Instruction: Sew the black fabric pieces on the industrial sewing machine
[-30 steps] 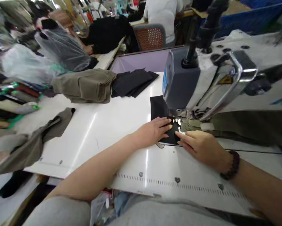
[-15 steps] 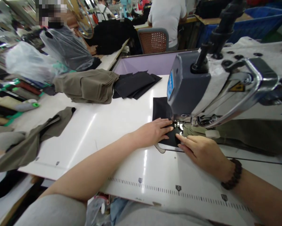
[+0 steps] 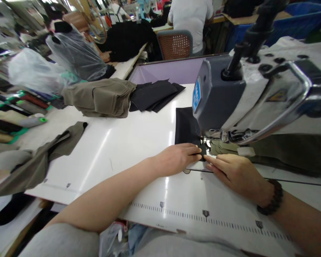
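White tabletop (image 3: 117, 142) runs beneath both hands. The right hand (image 3: 237, 175) has its foremost fingers extended, slightly apart, by the cloth's corner; the left hand (image 3: 171, 160) lies flat, fingers close together, pressing the black cloth (image 3: 185, 125). More cloth now shows beyond the left hand than a moment ago, so it seems to be advancing past the presser foot (image 3: 206, 142). The machine head (image 3: 219, 92) hides the needle; farther back, a white-shirted person (image 3: 188, 21) is cut off at the top

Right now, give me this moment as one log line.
left hand: flat on black fabric | right hand: fingertips near fabric edge | sewing machine: above fabric
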